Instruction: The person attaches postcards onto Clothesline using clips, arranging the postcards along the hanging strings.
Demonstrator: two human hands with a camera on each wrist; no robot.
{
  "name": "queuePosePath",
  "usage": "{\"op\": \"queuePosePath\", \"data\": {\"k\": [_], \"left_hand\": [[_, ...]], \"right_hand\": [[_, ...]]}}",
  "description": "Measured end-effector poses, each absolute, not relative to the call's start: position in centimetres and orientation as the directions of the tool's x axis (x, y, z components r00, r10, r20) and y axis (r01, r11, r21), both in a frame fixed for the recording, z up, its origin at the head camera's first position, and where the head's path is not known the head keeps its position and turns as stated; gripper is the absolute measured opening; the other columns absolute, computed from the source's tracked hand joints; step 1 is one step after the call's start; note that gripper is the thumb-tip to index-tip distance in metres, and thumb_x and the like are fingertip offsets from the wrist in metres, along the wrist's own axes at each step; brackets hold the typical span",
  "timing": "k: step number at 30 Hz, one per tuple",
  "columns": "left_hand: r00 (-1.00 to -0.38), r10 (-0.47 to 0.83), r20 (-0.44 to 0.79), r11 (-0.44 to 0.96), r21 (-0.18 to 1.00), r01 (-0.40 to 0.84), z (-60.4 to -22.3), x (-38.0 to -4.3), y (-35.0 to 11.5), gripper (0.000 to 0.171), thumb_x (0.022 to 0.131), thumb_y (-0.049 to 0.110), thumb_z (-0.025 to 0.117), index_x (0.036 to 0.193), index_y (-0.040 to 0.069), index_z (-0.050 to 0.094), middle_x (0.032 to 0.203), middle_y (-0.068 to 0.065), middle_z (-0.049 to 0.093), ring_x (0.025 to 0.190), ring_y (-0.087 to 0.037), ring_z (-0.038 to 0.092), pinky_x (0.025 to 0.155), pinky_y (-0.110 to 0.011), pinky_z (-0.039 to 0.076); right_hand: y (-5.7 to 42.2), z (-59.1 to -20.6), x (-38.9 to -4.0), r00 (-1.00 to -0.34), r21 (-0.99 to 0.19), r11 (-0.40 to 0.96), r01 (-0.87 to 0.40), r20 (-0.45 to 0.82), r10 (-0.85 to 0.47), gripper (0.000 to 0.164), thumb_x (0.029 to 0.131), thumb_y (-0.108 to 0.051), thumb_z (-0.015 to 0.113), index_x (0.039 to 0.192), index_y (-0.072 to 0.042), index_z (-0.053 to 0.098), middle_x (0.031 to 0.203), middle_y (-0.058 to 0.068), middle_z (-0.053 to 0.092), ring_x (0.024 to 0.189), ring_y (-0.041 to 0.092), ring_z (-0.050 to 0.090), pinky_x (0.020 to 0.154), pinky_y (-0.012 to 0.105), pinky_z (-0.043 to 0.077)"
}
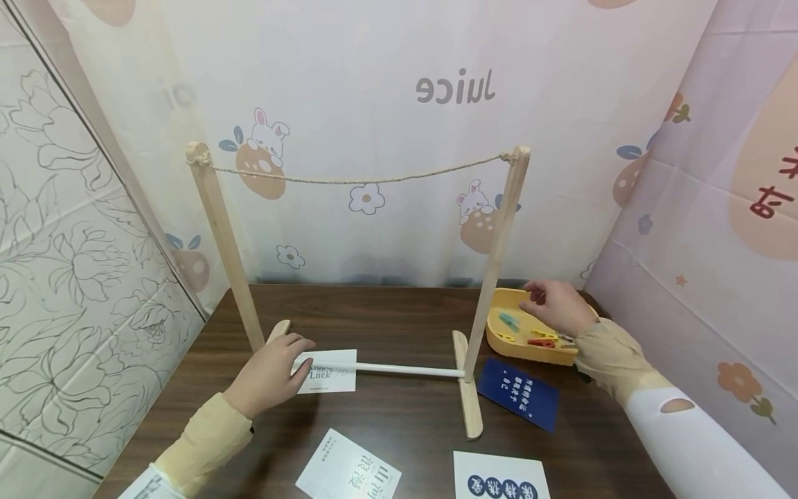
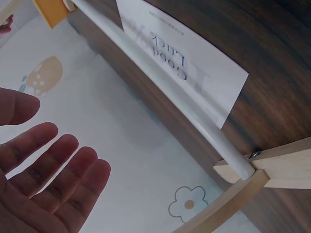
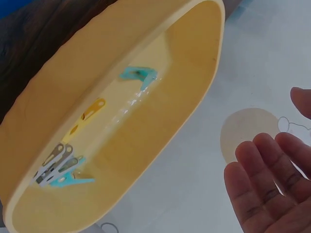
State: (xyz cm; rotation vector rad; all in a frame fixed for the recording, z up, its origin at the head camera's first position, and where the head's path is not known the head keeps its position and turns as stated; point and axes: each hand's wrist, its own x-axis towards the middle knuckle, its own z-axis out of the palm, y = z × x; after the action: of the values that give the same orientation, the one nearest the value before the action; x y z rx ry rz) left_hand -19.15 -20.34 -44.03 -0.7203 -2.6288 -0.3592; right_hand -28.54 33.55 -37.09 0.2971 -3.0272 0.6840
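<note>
My left hand [image 1: 272,367] hovers near the left post of a wooden stand, its fingers loosely extended and nothing in them. Close to it are the stand's white rod [image 1: 405,370] and a white "Good Luck" card [image 2: 170,58] lying under the rod. Over at the right, my right hand [image 1: 561,307] is held above a yellow tray [image 1: 536,352], empty, with relaxed fingers [image 3: 265,160]. Inside the tray lie several small clips, among them a teal clip [image 3: 139,74], a yellow clip [image 3: 87,116] and a red clip [image 1: 541,342].
A twine line [image 1: 349,181] sags between the left post [image 1: 227,249] and right post [image 1: 495,267]. A blue card [image 1: 520,394] lies by the stand's right foot [image 1: 470,409]. Two white cards, one tilted [image 1: 349,466] and one with blue circles [image 1: 501,477], lie nearer me.
</note>
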Motion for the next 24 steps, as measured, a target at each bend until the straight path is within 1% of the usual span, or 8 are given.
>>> {"op": "queuePosePath", "data": {"k": [3,8,11,17,19,24], "left_hand": [[-0.800,0.444,0.404,0.836,0.135,0.532,-44.3,-19.1,-20.1,0.024,0.094,0.009,0.079,0.116,0.001,0.076,0.110,-0.011,0.076,0.101,-0.029,0.076,0.088,-0.047,0.064],[-0.811,0.448,0.375,0.839,0.136,0.527,-44.8,-19.0,-19.9,0.024,0.093,0.010,0.080,0.115,0.002,0.077,0.110,-0.010,0.076,0.103,-0.030,0.075,0.088,-0.048,0.064],[-0.813,0.457,0.360,0.839,0.130,0.529,-45.1,-19.0,-19.8,0.024,0.094,0.012,0.080,0.115,0.002,0.077,0.111,-0.010,0.076,0.103,-0.029,0.074,0.090,-0.048,0.063],[-0.805,0.487,0.339,0.835,0.089,0.543,-46.0,-18.9,-19.6,0.024,0.093,0.014,0.081,0.114,0.003,0.077,0.109,-0.008,0.075,0.101,-0.027,0.074,0.086,-0.044,0.064],[-0.807,0.497,0.320,0.834,0.081,0.546,-46.2,-18.8,-19.5,0.024,0.094,0.015,0.080,0.114,0.003,0.077,0.108,-0.008,0.075,0.100,-0.026,0.074,0.085,-0.043,0.064],[-0.811,0.517,0.274,0.821,0.109,0.560,-46.6,-18.7,-19.2,0.021,0.098,0.015,0.076,0.114,0.002,0.076,0.108,-0.009,0.074,0.100,-0.026,0.075,0.087,-0.044,0.064]], "right_hand": [[33.6,-37.2,-29.0,-0.980,-0.402,0.895,-0.194,0.050,-0.191,0.044,0.103,-0.022,0.073,0.133,0.009,0.066,0.115,0.026,0.072,0.103,0.038,0.068,0.088,0.056,0.059],[33.6,-37.3,-29.7,-0.978,-0.369,0.907,-0.203,0.037,-0.204,0.042,0.102,-0.019,0.074,0.131,0.011,0.067,0.113,0.027,0.072,0.100,0.038,0.070,0.086,0.055,0.059],[33.6,-37.3,-30.0,-0.978,-0.350,0.915,-0.200,0.024,-0.205,0.042,0.100,-0.019,0.076,0.130,0.011,0.068,0.113,0.028,0.072,0.101,0.039,0.070,0.086,0.056,0.059],[33.9,-37.8,-30.9,-0.979,-0.323,0.928,-0.186,-0.016,-0.202,0.042,0.100,-0.018,0.076,0.129,0.011,0.068,0.115,0.029,0.072,0.103,0.040,0.069,0.090,0.058,0.059],[34.1,-38.0,-31.3,-0.978,-0.309,0.932,-0.188,-0.022,-0.205,0.043,0.099,-0.019,0.076,0.128,0.011,0.068,0.115,0.029,0.072,0.103,0.040,0.069,0.090,0.058,0.058],[34.3,-38.7,-32.2,-0.974,-0.263,0.942,-0.207,-0.038,-0.225,0.043,0.098,-0.019,0.077,0.127,0.012,0.069,0.111,0.029,0.073,0.098,0.038,0.070,0.088,0.057,0.059]]}}
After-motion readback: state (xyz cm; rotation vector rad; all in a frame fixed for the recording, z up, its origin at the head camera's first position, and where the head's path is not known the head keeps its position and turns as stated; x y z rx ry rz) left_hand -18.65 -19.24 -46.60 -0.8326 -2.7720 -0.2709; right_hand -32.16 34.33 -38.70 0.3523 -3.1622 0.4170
